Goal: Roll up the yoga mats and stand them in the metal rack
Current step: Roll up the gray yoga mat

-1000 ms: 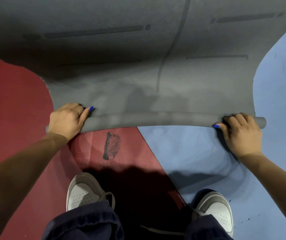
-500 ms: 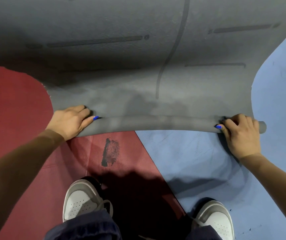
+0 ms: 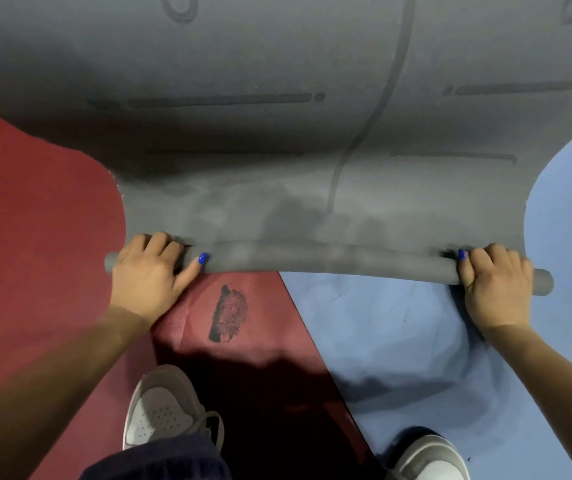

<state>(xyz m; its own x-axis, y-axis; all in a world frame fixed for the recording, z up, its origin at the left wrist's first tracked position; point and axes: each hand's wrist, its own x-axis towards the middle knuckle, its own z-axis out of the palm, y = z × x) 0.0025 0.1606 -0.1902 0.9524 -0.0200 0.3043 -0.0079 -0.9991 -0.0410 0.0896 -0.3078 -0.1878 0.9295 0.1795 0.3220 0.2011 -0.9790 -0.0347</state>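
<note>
A grey yoga mat [image 3: 277, 133] with dark printed lines lies flat on the floor ahead of me. Its near edge is wound into a thin tight roll [image 3: 329, 263] running left to right. My left hand [image 3: 149, 271] grips the left end of that roll, fingers curled over the top and thumb along the front. My right hand [image 3: 496, 282] grips the right end the same way. A short stub of roll sticks out past each hand. No metal rack is in view.
The floor is padded, red [image 3: 35, 220] on the left and blue [image 3: 416, 341] on the right, with a black scuff mark [image 3: 229, 313] near me. My grey-and-white shoes [image 3: 163, 410] stand just behind the roll.
The roll has turned a little further away from me and grown slightly thicker. Both hands have shifted with it, and more of each end now sticks out beyond them.
</note>
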